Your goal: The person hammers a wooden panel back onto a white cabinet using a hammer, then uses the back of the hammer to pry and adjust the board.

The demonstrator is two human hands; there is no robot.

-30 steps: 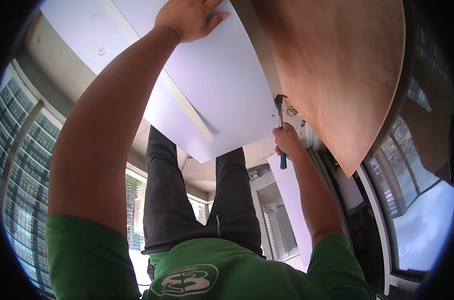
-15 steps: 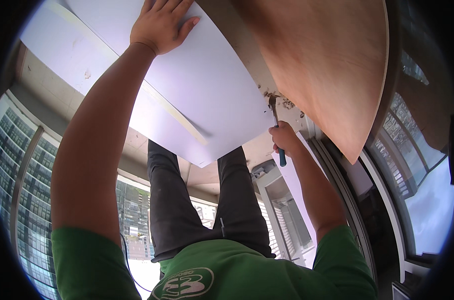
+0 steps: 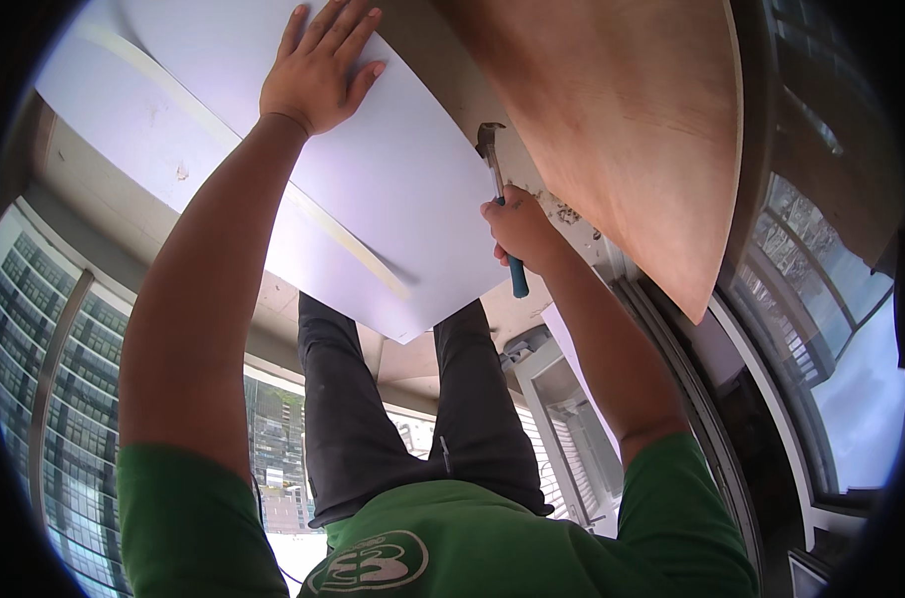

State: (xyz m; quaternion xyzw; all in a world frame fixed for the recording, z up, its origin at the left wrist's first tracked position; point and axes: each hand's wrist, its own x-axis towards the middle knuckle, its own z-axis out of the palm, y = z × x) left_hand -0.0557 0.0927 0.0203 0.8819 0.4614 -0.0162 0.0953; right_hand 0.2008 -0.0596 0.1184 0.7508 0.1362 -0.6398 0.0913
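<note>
A large white panel (image 3: 412,189) lies before me, with a pale yellowish strip (image 3: 348,244) along it. Pressed flat on its upper part is my left hand (image 3: 318,75), fingers spread. My right hand (image 3: 520,227) is wrapped round the blue-green handle of a claw hammer (image 3: 494,164). The hammer's dark metal head points away from me, beside the panel's right edge. Whether it touches the panel, I cannot tell.
A big brown wooden board (image 3: 632,130) stands close on the right. Small debris (image 3: 567,213) lies on the floor between board and panel. A white-framed door (image 3: 572,429) is behind my right side, and tall windows (image 3: 84,399) are at the left.
My right hand has moved the hammer up and to the left, closer along the panel's edge. The left hand stays on the panel, now lower in the picture.
</note>
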